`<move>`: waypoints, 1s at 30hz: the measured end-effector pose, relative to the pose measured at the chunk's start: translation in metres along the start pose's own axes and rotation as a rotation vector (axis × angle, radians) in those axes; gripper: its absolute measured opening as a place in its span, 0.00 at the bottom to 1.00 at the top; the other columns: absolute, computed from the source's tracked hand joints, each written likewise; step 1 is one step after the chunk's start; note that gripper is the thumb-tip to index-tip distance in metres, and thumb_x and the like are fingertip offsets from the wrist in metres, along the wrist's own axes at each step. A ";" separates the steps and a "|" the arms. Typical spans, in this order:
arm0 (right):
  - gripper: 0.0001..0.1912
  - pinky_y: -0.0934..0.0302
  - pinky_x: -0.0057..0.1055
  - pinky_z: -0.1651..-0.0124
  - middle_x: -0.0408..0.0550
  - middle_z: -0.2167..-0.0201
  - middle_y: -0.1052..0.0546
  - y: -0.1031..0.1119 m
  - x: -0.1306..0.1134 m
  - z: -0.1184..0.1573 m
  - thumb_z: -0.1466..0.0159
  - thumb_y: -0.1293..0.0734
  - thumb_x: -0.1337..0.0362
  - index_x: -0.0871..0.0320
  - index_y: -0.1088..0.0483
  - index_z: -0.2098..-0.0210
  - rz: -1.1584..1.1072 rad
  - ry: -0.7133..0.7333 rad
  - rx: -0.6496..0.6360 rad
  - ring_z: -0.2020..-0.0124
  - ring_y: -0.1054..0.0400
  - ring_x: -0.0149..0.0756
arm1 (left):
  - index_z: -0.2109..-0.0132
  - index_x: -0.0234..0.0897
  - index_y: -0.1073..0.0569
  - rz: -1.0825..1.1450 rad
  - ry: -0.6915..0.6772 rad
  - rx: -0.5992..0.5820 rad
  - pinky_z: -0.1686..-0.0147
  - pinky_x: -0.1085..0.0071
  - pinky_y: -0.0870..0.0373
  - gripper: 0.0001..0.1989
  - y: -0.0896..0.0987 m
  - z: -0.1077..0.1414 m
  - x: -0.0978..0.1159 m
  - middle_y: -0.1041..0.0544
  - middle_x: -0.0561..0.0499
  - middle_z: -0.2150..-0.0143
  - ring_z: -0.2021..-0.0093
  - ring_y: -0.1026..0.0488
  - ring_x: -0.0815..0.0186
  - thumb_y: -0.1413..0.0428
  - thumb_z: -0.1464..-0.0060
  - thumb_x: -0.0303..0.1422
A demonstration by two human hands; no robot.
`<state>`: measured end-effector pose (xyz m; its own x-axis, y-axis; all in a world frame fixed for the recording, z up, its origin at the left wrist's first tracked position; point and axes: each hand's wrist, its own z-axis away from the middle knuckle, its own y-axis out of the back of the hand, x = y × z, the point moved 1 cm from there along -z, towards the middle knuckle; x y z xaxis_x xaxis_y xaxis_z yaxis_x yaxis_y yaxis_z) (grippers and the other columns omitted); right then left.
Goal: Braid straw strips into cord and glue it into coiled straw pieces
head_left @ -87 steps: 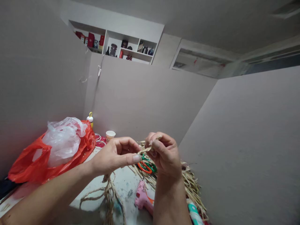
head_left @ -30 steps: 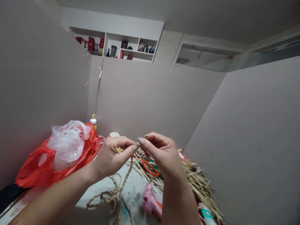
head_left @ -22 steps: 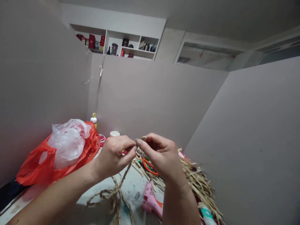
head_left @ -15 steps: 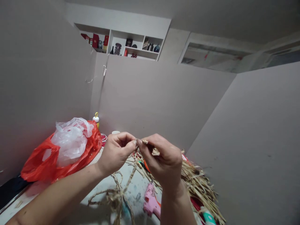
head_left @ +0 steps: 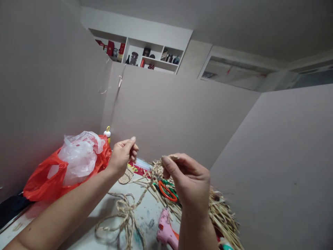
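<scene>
My left hand point(head_left: 122, 158) is raised over the table's far side, thumb pressed to its curled fingers. Whatever is in that pinch, if anything, is too small to make out. My right hand point(head_left: 192, 177) is closed, its thumb and forefinger pinching a short pale straw strip point(head_left: 173, 157). On the table, a twisted straw cord point(head_left: 127, 210) lies in loose loops with a knot in the middle. One end of the cord runs up toward the area below my right hand; my fingers hide whether it joins the strip.
A pink glue gun point(head_left: 165, 227) and orange-handled scissors point(head_left: 168, 191) lie by my right forearm. A heap of dry straw point(head_left: 222, 215) spreads at the right. Red and clear plastic bags point(head_left: 78, 159) stand at the left. A round woven piece point(head_left: 126, 175) lies behind the cord. Walls enclose the table.
My hands were together at the fingertips; now they are apart, the left drawn up and left, the right slightly right and lower. The view has shifted slightly.
</scene>
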<state>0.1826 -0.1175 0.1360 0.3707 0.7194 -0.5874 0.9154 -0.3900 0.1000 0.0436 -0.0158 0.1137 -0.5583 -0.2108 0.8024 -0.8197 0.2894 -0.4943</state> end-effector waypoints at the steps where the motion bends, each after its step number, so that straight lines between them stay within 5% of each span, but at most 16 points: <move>1: 0.09 0.44 0.26 0.78 0.40 0.84 0.32 0.001 0.003 -0.002 0.41 0.29 0.64 0.57 0.29 0.76 -0.068 -0.097 -0.008 0.82 0.40 0.27 | 0.76 0.32 0.30 -0.031 -0.024 -0.014 0.81 0.78 0.40 0.14 0.000 0.001 0.003 0.32 0.56 0.82 0.83 0.38 0.76 0.41 0.51 0.39; 6: 0.11 0.43 0.24 0.80 0.40 0.81 0.30 -0.002 0.012 -0.007 0.43 0.28 0.60 0.58 0.29 0.76 -0.313 -0.305 -0.041 0.83 0.39 0.26 | 0.64 0.33 0.24 -0.153 -0.162 -0.163 0.60 0.74 0.30 0.07 -0.011 0.026 0.019 0.23 0.49 0.65 0.63 0.27 0.70 0.39 0.50 0.33; 13: 0.11 0.42 0.22 0.82 0.38 0.82 0.29 -0.019 0.008 -0.014 0.44 0.27 0.59 0.58 0.31 0.71 -0.365 -0.372 -0.098 0.84 0.37 0.25 | 0.64 0.33 0.24 -0.061 -0.111 -0.435 0.65 0.70 0.27 0.08 -0.013 0.039 0.029 0.22 0.49 0.69 0.69 0.25 0.68 0.37 0.50 0.33; 19: 0.16 0.39 0.22 0.82 0.42 0.81 0.26 -0.025 -0.004 -0.024 0.40 0.31 0.51 0.59 0.30 0.72 -0.304 -0.413 -0.203 0.84 0.35 0.26 | 0.67 0.32 0.22 -0.077 -0.078 -0.397 0.65 0.72 0.28 0.05 -0.003 0.033 0.043 0.21 0.49 0.70 0.70 0.25 0.70 0.38 0.52 0.30; 22: 0.21 0.38 0.24 0.81 0.45 0.80 0.26 -0.019 -0.010 -0.024 0.38 0.36 0.47 0.60 0.28 0.70 -0.178 -0.404 -0.187 0.83 0.34 0.28 | 0.68 0.33 0.22 -0.125 -0.042 -0.401 0.69 0.76 0.31 0.04 0.003 0.029 0.048 0.22 0.51 0.73 0.73 0.28 0.73 0.37 0.54 0.28; 26: 0.15 0.42 0.25 0.78 0.42 0.80 0.28 -0.007 -0.023 -0.018 0.38 0.34 0.53 0.59 0.25 0.66 0.220 -0.188 -0.076 0.81 0.38 0.27 | 0.69 0.32 0.22 -0.193 0.025 -0.487 0.73 0.76 0.35 0.04 0.008 0.024 0.048 0.25 0.53 0.77 0.76 0.32 0.74 0.38 0.55 0.29; 30: 0.11 0.44 0.28 0.75 0.41 0.79 0.32 -0.003 -0.037 -0.015 0.40 0.31 0.58 0.57 0.23 0.62 0.555 -0.033 -0.301 0.78 0.39 0.30 | 0.67 0.33 0.23 -0.363 0.005 -0.630 0.72 0.74 0.36 0.04 0.011 0.023 0.046 0.24 0.51 0.74 0.75 0.31 0.72 0.41 0.52 0.29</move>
<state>0.1682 -0.1344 0.1690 0.8025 0.4365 -0.4067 0.5937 -0.5179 0.6158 0.0063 -0.0438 0.1377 -0.2629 -0.3921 0.8816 -0.7230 0.6851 0.0890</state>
